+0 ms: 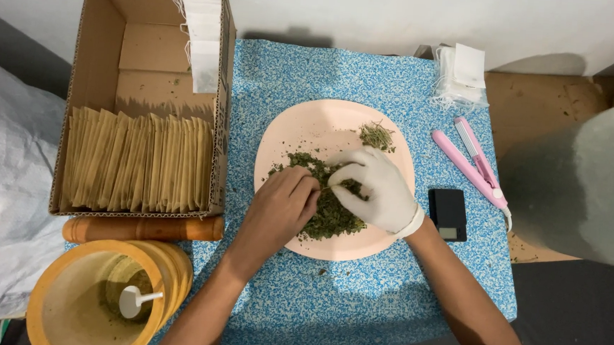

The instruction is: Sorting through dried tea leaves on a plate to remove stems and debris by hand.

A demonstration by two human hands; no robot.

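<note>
While my bare left hand (282, 199) and gloved right hand (377, 184) pinch dried green herb (329, 213) on the pink plate (310, 126) beneath them, I judge sorting underway; next needs delicate picking.

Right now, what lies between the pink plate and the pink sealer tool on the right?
In the head view, only bare blue speckled cloth lies between the pink plate and the pink sealer tool. The small black scale sits lower, beside the plate's right edge.
</note>
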